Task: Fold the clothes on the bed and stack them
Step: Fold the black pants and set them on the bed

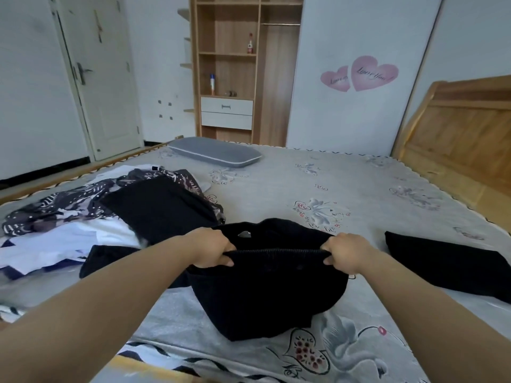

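Black knit sweater (265, 288) mid-fold, left hand (213, 248) and right hand (347, 252) fingers pinching ribbed edge; next, lay flat on bed (304, 183).

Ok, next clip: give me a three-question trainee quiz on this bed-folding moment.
1. True or false: both hands grip the black knit garment by one edge.
2. Which lies to the person's right on the mattress? A) the grey pillow B) a folded black garment C) the patterned clothes pile
3. What stands on the upper wardrobe shelf?

Key:
1. True: the left hand and the right hand pinch its ribbed edge.
2. B: the folded black garment; the clothes pile is on the left, the grey pillow far ahead.
3. A bottle.
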